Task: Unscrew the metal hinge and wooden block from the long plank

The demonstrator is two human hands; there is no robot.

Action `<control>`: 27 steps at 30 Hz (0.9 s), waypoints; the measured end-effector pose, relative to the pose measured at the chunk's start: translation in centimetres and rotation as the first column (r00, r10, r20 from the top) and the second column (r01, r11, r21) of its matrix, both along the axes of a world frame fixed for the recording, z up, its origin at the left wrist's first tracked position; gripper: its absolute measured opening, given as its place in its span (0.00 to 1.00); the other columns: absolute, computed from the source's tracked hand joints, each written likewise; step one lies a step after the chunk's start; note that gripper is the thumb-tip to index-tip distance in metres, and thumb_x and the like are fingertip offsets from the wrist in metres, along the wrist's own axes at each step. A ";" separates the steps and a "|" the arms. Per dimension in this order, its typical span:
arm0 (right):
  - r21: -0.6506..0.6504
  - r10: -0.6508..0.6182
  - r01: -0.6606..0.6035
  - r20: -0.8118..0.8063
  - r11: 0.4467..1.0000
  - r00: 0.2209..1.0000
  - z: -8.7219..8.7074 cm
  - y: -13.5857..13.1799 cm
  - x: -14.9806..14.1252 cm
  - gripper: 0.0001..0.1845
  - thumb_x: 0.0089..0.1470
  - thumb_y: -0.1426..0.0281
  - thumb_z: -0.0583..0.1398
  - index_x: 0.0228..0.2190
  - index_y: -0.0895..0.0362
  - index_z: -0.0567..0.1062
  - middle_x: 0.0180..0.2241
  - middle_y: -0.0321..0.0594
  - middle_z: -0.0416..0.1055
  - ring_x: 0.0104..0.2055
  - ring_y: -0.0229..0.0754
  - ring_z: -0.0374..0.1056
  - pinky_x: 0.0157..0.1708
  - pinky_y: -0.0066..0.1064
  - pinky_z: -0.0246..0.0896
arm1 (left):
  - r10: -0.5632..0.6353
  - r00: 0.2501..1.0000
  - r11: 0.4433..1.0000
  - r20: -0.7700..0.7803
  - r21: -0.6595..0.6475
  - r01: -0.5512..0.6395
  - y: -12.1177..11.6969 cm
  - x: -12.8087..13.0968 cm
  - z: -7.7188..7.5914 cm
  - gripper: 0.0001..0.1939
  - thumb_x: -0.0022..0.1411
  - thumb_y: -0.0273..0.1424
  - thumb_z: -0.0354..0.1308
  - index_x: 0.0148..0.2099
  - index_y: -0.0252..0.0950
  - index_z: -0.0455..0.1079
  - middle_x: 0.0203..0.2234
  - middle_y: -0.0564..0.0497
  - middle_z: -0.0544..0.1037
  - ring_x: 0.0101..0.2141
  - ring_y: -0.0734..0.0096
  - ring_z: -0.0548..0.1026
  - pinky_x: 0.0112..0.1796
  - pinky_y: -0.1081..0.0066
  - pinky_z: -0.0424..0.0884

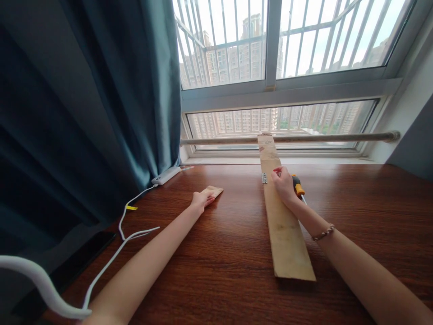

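Note:
On the left, my left hand [201, 200] grips the near end of a small flat wooden piece [215, 190] that lies low over the tabletop. My right hand [283, 184] is over a long, narrow wooden board [287, 239], its fingers pinched together; whatever is between them is too small or hidden to make out. Beside those fingers, a small metal hinge [264, 178] sits at the board's left edge. A screwdriver [298, 186] with a black and yellow handle lies just right of my right hand, its shaft partly behind my wrist.
The brown wooden table [233, 253] reaches to the window sill. The board's far end meets a horizontal rail [311, 138] before the barred window. At left are a white power strip [166, 175], white cables [110, 262], a yellow tag [131, 208] and a dark blue curtain [145, 90].

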State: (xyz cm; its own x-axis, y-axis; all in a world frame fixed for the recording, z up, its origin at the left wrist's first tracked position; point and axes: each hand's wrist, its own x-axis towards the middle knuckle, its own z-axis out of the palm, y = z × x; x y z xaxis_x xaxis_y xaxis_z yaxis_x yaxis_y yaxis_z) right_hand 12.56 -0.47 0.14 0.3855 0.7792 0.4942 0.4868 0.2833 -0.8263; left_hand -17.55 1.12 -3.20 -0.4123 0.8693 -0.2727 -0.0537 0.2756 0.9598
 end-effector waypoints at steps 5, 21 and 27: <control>0.018 0.003 -0.003 0.021 1.000 1.000 0.0 -0.2 0.0 0.12 0.45 0.62 0.53 0.31 0.56 0.65 0.29 0.43 0.70 0.32 0.46 0.65 0.35 0.36 0.58 | -0.064 0.859 0.997 -0.509 0.004 0.076 -2.7 -3.7 0.3 0.18 0.49 0.31 0.65 0.41 0.28 0.68 0.25 0.44 0.75 0.30 0.59 0.76 0.32 0.63 0.72; -0.141 0.266 -0.265 -0.014 0.954 0.964 2.7 -2.5 -3.7 0.06 0.52 0.67 0.52 0.30 0.56 0.66 0.23 0.35 0.66 0.23 0.38 0.63 0.26 0.30 0.59 | -0.057 0.012 0.852 -0.998 -0.042 0.521 -3.6 -3.4 -1.7 0.20 0.64 0.43 0.46 0.50 0.39 0.71 0.47 0.44 0.72 0.50 0.58 0.65 0.49 0.62 0.63; -0.626 0.565 -0.492 -0.099 0.605 0.819 1.8 -1.7 -13.5 0.07 0.41 0.82 0.58 0.19 0.59 0.68 0.12 0.33 0.63 0.16 0.36 0.64 0.18 0.26 0.61 | -0.037 0.024 0.857 -0.999 -0.019 0.514 -3.8 -3.5 -2.0 0.23 0.65 0.43 0.44 0.55 0.39 0.67 0.49 0.44 0.72 0.51 0.56 0.65 0.48 0.62 0.63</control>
State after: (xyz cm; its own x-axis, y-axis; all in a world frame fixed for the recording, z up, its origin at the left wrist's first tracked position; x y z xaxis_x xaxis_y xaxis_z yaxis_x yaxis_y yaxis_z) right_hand -0.91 -2.13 1.93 -0.2131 0.9664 -0.1436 0.5019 -0.0179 -0.8647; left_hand -21.06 -2.69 -5.17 0.2031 0.9004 0.3847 0.9632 -0.2543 0.0866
